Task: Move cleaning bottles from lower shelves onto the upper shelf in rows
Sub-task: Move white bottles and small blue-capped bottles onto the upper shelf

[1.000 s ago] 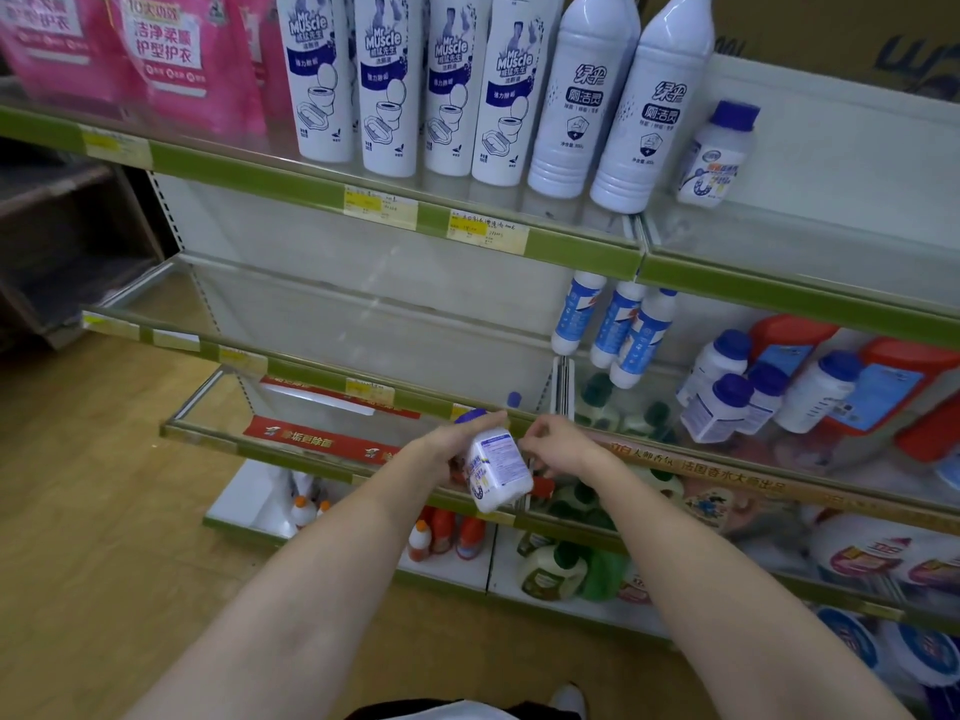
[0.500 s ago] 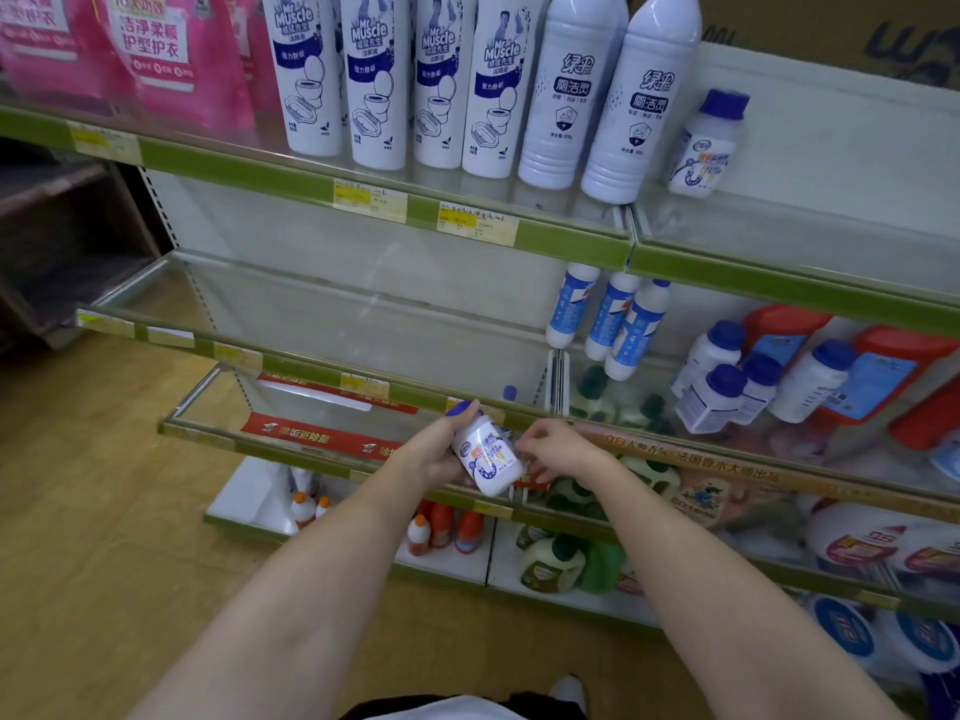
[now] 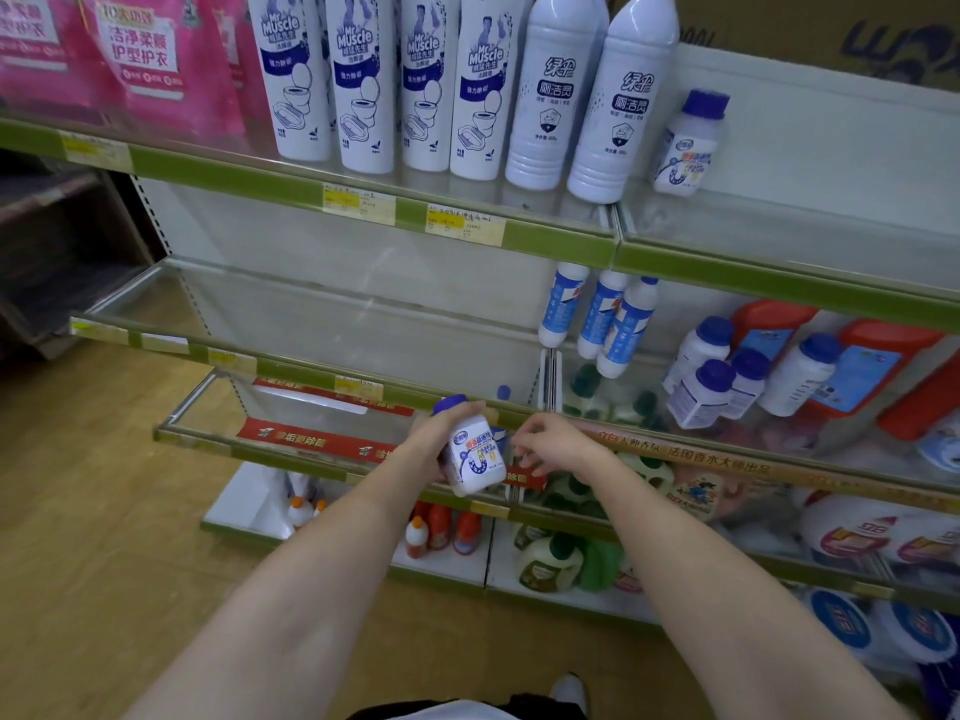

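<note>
While my left hand (image 3: 434, 441) grips the small bottle (image 3: 475, 452) and my right hand's (image 3: 550, 446) fingers hang loosely curled, empty, it could slip during lifting toward the upper shelf (image 3: 779, 280).

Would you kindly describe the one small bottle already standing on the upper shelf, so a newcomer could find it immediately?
Start at the upper shelf with the green front strip. Past the tall white toilet-cleaner bottles, at the row's right end, stands the small bottle. It alone there is short and squat, with a blue cap.
</note>
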Motion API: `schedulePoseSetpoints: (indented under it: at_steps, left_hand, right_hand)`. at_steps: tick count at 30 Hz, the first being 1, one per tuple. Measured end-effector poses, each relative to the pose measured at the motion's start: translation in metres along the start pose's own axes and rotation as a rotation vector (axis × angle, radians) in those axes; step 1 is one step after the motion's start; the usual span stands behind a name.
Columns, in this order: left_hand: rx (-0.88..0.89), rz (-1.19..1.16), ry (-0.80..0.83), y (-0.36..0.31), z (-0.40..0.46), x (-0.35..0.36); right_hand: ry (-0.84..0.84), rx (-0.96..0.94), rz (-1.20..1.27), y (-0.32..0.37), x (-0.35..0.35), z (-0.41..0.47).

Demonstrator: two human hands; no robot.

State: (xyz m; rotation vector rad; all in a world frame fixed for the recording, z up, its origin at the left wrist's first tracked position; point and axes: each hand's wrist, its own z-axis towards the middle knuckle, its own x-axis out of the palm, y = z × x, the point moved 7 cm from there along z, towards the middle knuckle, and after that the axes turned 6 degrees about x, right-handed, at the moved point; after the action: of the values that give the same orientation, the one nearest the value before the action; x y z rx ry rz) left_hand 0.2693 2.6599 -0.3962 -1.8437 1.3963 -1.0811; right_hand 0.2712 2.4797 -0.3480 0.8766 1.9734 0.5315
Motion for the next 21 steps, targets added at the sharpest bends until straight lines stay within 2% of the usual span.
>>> schedulePoseSetpoints:
  at_steps: [4,8,14,21]
  left_hand:
    - [0.114,0.115,-0.046,-0.012,-0.001,0.002]
    - [0.155,0.091,-0.037,-0.024,-0.003,0.009]
    - [0.216,0.084,0.067,-0.055,-0.018,0.031]
    - [0.456,0.216,0.195,-0.143,-0.046,0.088]
  right_hand:
    - [-0.015,-0.022,-0.013,0.005,-0.003,-0.005]
    - [-0.031,-0.043,0.001,0.011,-0.009,-0.008]
    - [-0.095,-0.109,-0.002,0.029,-0.031,-0.019]
    - [-0.244,-0.289,-0.015,0.084,-0.107,-0.044]
